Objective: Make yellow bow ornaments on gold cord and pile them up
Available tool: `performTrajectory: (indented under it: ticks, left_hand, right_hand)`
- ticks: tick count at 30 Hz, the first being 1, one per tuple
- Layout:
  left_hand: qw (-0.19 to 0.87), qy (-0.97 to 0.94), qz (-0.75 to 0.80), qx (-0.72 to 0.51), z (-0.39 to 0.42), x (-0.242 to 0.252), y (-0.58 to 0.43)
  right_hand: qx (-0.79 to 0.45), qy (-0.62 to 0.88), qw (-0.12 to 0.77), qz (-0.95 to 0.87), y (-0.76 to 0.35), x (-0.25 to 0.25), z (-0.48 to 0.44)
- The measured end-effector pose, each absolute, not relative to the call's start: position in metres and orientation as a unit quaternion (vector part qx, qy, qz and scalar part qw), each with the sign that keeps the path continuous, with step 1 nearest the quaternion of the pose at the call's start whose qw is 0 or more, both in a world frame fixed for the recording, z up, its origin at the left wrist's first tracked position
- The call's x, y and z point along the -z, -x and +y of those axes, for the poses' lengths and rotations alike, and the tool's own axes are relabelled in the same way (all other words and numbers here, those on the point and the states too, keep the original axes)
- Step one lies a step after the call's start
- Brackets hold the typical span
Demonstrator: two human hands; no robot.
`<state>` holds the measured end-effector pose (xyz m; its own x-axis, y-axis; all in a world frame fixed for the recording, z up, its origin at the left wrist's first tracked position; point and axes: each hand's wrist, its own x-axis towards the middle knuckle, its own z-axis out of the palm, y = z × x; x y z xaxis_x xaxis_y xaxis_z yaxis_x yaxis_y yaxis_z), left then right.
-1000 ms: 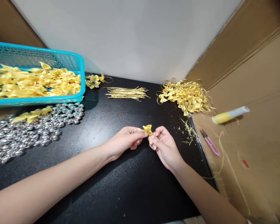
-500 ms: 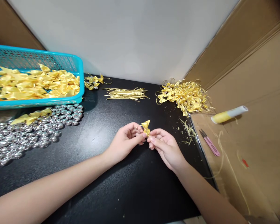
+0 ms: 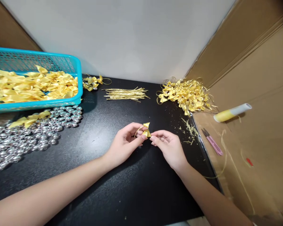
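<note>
Over the middle of the black table [image 3: 103, 135], my left hand [image 3: 124, 145] and my right hand [image 3: 169, 149] meet fingertip to fingertip. Between them they pinch a small yellow ribbon bow [image 3: 146, 129]. A thin gold wire loop [image 3: 138, 129] curves from the bow back over my left fingers. Both hands are closed in a pinch on it.
A turquoise basket [image 3: 37, 105] of yellow ribbon bows stands at the far left, with a spread of silver beads [image 3: 33, 131] in front. Gold wire pieces [image 3: 126, 93] lie at the back, a heap of finished bows [image 3: 187, 95] at right. Pink snips [image 3: 212, 142] and a yellow-white tube [image 3: 232, 112] lie on cardboard.
The bow has turned between my fingers and a gold wire loop now shows beside it. Both hands have shifted slightly left and closer together.
</note>
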<state>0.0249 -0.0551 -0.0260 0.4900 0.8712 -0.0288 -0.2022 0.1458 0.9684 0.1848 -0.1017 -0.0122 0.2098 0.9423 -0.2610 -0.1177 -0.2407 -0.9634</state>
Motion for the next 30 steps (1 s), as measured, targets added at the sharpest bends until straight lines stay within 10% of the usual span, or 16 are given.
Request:
performTrajectory:
  ticks: [30]
  left_hand:
    - [0.618,-0.579,0.361,-0.391,-0.0559,0.0221,-0.0227]
  right_hand:
    - [-0.551,0.573,0.455,-0.402,-0.1880,0.0133,-0.1016]
